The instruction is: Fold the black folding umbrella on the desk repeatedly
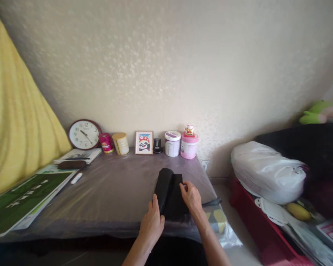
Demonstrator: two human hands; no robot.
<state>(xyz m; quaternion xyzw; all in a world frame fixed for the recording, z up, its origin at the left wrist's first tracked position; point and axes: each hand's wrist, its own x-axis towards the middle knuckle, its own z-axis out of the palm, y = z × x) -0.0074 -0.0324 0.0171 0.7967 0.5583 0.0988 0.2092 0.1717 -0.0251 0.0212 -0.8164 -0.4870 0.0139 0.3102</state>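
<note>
Head view: the black bundle (169,195) lies between your two hands at the bench's (113,195) front edge, right of its middle.
Its long axis runs away from you, from the front edge toward the far edge, nearly square to both. Your left hand (152,218) grasps the near left end of the rolled part (163,187); your right hand (192,195) pinches the right edge of the flat flap (177,202), close to its far corner. So the roll sits nearer your left, the flap nearer your right. The bundle looks soft and plain black, thick and rounded on one side, thin and spread on the other; its material you cannot tell.
</note>
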